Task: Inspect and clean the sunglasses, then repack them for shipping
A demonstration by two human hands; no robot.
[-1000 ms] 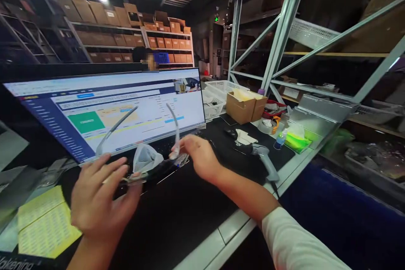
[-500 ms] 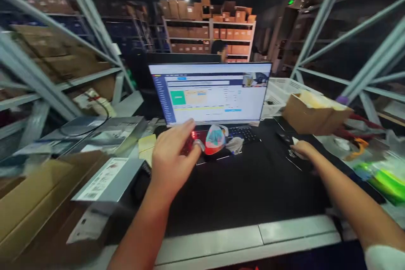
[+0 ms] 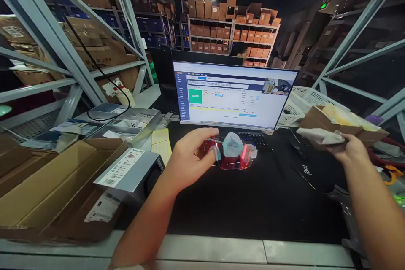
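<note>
My left hand is closed on a pair of glasses with red-tinted lenses, held by one end just above the black desk mat in front of the monitor. A small clear wrap sits over the bridge of the glasses. My right hand is raised at the right and pinches a pale folded cloth, in front of an open brown carton.
A keyboard lies under the monitor. At the left stand a large open cardboard box, a grey product box and a metal tray. White baskets sit at the right. Steel racking frames both sides.
The view swung left to face the monitor. My right hand left the glasses, reached right onto the mat and came up holding the cloth. My left hand kept the glasses.
</note>
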